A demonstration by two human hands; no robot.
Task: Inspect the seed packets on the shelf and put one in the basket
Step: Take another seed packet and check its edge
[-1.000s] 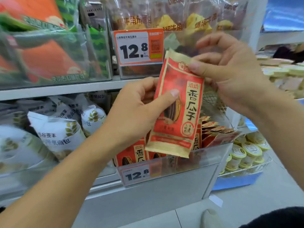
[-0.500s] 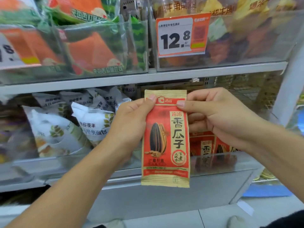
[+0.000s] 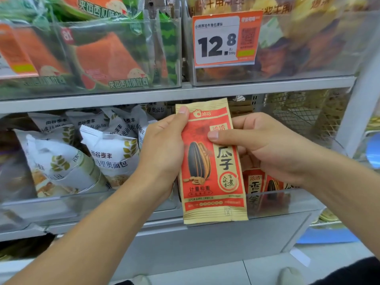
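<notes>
I see the seed packet (image 3: 211, 161) upright in front of the lower shelf (image 3: 205, 225), left hand (image 3: 162, 153) gripping its left edge, thumb on the top corner; right hand (image 3: 265, 149) pinches the right side, thumb across the print. Fingers behind the packet are hidden. More red packets (image 3: 265, 184) in the bin behind are half-covered by my right hand; no basket in view.

Place: a shop aisle
Signs: price tag (image 3: 226, 40) at 12 o'clock; shelf (image 3: 164, 95) bins of packaged snacks (image 3: 109, 155) at 9 o'clock

Red-and-tan seed packet (image 3: 211, 161), black-striped seed
</notes>
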